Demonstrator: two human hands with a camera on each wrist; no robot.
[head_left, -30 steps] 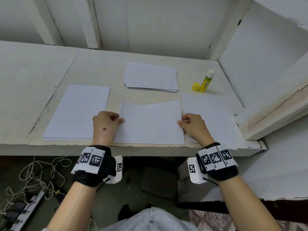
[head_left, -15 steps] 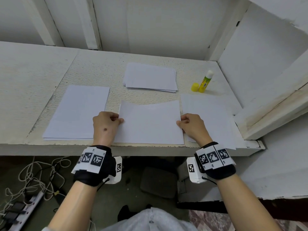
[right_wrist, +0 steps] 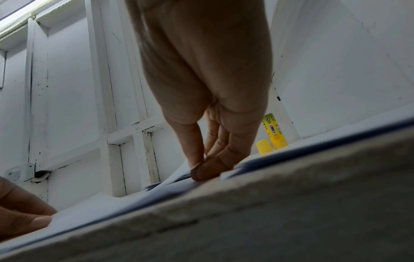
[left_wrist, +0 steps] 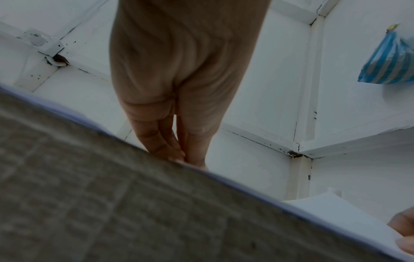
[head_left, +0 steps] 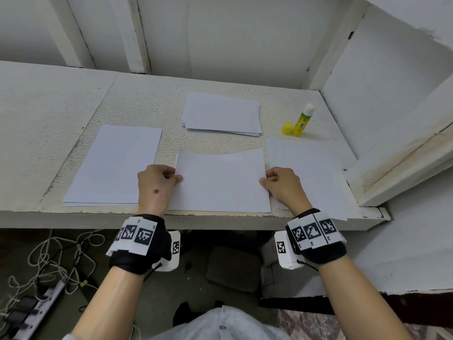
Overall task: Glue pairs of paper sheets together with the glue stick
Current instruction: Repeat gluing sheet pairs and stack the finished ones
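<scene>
A white paper sheet (head_left: 220,182) lies at the front middle of the white shelf (head_left: 147,104), its far edge slightly bowed up. My left hand (head_left: 159,185) pinches its left edge, seen low against the paper edge in the left wrist view (left_wrist: 179,157). My right hand (head_left: 282,185) pinches the sheet's right edge between thumb and fingers (right_wrist: 201,164). The yellow glue stick (head_left: 302,120) stands uncapped at the back right, its yellow cap (head_left: 287,128) beside it; both also show in the right wrist view as stick (right_wrist: 275,136) and cap (right_wrist: 264,146).
A paper stack (head_left: 115,165) lies at the left, another stack (head_left: 221,114) at the back middle, and loose sheets (head_left: 308,173) at the right. A white side panel (head_left: 392,123) walls the right. Cables and a power strip (head_left: 36,305) lie on the floor below.
Both hands keep their pinch on the middle sheet; nothing has visibly moved apart from a slight shift of the camera.
</scene>
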